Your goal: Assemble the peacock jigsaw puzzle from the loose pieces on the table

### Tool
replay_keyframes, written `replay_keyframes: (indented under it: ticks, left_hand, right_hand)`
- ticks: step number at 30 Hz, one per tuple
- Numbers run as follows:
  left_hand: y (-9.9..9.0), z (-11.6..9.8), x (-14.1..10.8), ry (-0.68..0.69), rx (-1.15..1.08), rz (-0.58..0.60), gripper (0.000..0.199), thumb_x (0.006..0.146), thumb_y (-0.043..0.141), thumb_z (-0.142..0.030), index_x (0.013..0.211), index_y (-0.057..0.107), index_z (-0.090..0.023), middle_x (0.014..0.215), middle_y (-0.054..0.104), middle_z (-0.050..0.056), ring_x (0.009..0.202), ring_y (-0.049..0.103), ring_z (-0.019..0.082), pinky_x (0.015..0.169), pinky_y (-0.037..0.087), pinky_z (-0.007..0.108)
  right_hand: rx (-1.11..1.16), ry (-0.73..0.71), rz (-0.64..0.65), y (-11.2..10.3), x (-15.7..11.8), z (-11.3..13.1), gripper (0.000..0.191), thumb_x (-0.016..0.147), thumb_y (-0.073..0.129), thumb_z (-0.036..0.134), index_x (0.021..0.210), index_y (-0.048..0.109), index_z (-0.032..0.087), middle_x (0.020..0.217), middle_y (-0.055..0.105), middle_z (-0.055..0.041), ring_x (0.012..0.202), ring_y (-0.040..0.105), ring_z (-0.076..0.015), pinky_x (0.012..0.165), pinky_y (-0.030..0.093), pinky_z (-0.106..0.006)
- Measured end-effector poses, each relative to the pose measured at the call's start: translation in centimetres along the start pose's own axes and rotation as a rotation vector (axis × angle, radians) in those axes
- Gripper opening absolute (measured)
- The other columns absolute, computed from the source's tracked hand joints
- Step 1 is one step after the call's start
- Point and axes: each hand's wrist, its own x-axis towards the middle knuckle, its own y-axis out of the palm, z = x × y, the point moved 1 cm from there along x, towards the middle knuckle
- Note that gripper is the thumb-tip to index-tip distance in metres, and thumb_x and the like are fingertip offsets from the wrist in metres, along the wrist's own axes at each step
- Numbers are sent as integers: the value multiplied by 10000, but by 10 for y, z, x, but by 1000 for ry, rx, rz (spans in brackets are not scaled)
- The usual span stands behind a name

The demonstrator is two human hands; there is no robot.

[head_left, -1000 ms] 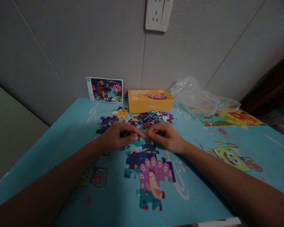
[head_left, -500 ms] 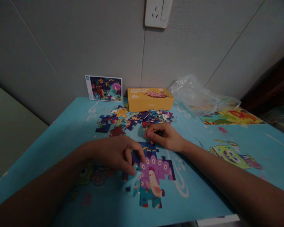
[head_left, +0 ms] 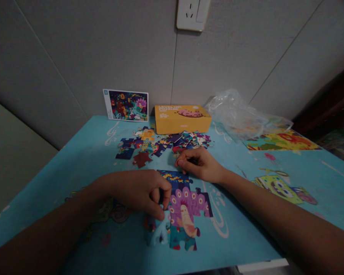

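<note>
The left hand [head_left: 143,191] bends over the left side of a partly joined puzzle [head_left: 186,206], which lies flat on the blue tablecloth [head_left: 232,248] directly in front of the person, probably for easy reach by both hands. Its thumb and index finger curl downward with a gap between them, a posture that seems suited to pressing or nudging the light-blue pieces [head_left: 161,231] beside the purple peacock. Whether the fingertips pinch a piece or merely touch one, I cannot tell.

The right hand [head_left: 199,164] is loosely curled near the upper right corner of the puzzle, thumb close against the fingers; nothing shows in it, though its inside is hidden, so I cannot tell if it holds a piece. It appears to rest there, perhaps to keep clear of the part under the left hand.

Farther back, a second joined cluster [head_left: 147,147] sits left of a heap of loose pieces [head_left: 190,140], likely apart so that the two do not mix. The picture card [head_left: 128,106] stands against the wall [head_left: 74,57], its printed side toward the person, seemingly for easy viewing. The yellow box [head_left: 183,124] is just behind the heap, with a clear plastic bag [head_left: 235,114] to its right
</note>
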Motion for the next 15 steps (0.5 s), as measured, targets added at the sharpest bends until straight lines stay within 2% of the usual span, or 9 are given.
replay_keyframes:
  ticks: [7,15]
  left_hand:
    - [5,0,2,-4,-31,10,126,769,700,-230,789,583,-188,558,654,-45,519,635,111,521,444,171]
    - [8,-7,1,-67,58,-32,129,743,700,-243,767,581,-197,545,602,-64,468,587,103,486,414,175]
  right_hand:
    - [-11,-9,3,0,0,1,268,882,552,355,729,608,142,563,595,-1,487,475,-80,476,369,-223]
    - [-72,-17,10,1,-1,1,281,889,549,349,722,617,133,543,552,13,481,444,-75,460,342,-216]
